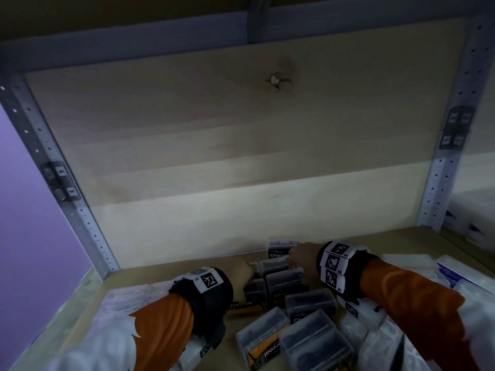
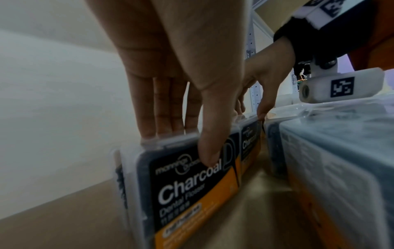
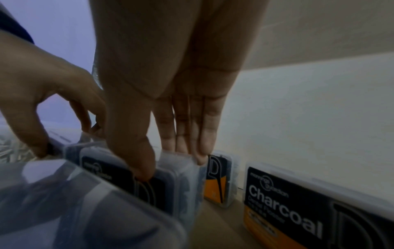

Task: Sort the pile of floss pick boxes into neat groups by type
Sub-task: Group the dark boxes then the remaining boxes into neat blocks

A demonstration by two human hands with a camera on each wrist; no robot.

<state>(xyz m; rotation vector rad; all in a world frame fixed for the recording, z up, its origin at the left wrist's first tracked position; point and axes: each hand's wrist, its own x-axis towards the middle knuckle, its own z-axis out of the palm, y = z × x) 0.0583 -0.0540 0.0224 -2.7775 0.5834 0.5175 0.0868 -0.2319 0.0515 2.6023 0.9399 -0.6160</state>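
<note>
Pinching upright charcoal boxes (image 2: 192, 190): left hand (image 2: 170, 70), right hand (image 3: 170, 67), one each.

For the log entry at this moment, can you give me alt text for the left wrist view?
The left hand pinches the top of an upright Charcoal floss box on a wooden shelf, thumb on its label. The right hand grips the next box behind it; a clear-lidded box lies at right.

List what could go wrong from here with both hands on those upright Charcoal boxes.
1. The left hand and right hand pinch upright Charcoal boxes only at their top edges; thin boxes standing on edge could tip or slip.
2. Loose boxes lie jumbled just in front of the row, so a sliding box or wrist could knock them.
</note>
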